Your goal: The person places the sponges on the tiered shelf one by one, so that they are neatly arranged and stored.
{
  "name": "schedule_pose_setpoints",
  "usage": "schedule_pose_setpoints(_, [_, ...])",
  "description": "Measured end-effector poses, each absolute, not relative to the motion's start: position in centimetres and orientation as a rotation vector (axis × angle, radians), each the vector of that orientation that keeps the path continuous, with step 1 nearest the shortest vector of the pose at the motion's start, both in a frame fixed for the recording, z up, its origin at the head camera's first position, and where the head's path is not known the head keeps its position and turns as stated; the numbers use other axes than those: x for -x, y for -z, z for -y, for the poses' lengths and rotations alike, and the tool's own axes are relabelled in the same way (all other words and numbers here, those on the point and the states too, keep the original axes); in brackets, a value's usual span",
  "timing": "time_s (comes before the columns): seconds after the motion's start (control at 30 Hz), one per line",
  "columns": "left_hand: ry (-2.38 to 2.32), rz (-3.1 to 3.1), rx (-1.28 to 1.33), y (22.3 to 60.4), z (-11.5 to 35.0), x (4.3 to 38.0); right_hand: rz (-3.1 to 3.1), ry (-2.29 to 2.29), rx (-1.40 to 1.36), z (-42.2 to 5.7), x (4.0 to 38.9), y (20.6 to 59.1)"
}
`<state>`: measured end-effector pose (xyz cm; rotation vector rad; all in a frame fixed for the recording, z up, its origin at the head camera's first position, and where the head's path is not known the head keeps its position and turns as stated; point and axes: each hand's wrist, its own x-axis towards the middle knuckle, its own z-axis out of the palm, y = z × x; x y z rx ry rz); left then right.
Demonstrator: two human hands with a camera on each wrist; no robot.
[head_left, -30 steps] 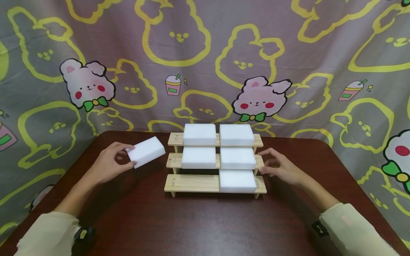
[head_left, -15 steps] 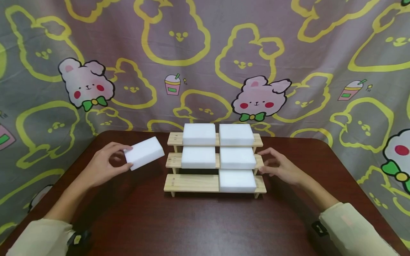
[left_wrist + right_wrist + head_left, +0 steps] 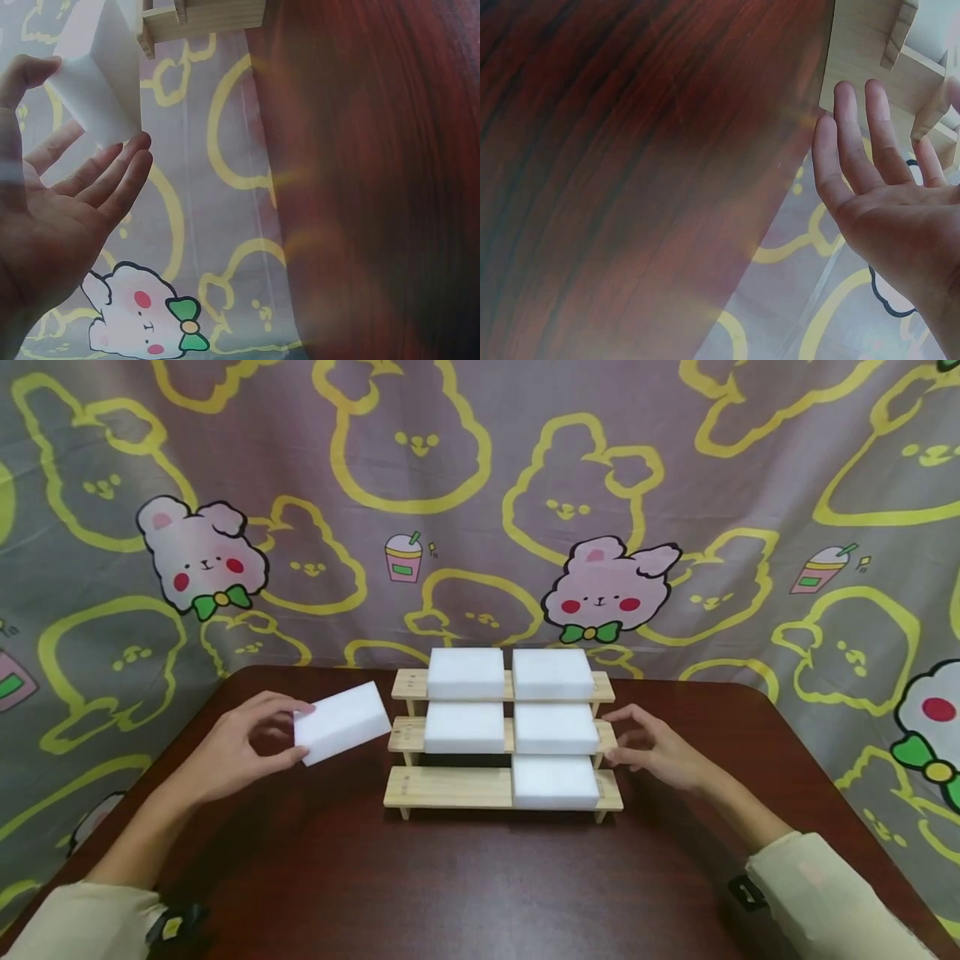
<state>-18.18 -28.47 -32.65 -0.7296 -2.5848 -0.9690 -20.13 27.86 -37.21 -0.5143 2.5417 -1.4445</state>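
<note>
My left hand (image 3: 243, 743) pinches a white foam block (image 3: 342, 722) by its left end, left of a three-tier wooden rack (image 3: 450, 787). In the left wrist view, the thumb lies on one side of the block (image 3: 97, 75) and fingertips touch the other. The block is tilted and apart from the rack. My right hand (image 3: 660, 753) holds the right end of the middle shelf between thumb and index finger. In the right wrist view, the other fingers of my right hand (image 3: 900, 202) extend past the rack (image 3: 907, 82).
White blocks sit in pairs on the top shelf (image 3: 408, 685) and middle shelf (image 3: 408, 735). On the bottom shelf, one block (image 3: 557, 783) stands at the right, with bare wood at the left. A dark red-brown table (image 3: 480, 885) lies beneath; a patterned curtain (image 3: 480, 543) hangs behind.
My left hand drew slightly left, then the block came back a little to the right, turned a bit more toward me. My right hand and the rack have stayed in place.
</note>
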Motion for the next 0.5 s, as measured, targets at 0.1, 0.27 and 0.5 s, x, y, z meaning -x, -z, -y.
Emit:
schedule_pose_setpoints(0.1, [0.971, 2.592, 0.745, 32.4, 28.2, 17.9, -2.54, 1.445, 0.514, -27.8, 20.2, 37.2])
schedule_pose_setpoints(0.27, [0.965, 2.615, 0.768, 31.9, 27.6, 17.5, -2.541, 1.446, 0.512, -27.9, 20.2, 37.2])
schedule_pose_setpoints(0.5, [0.972, 2.605, 0.866, 31.6, 26.5, 17.1, -2.541, 1.451, 0.511, -27.9, 20.2, 37.2])
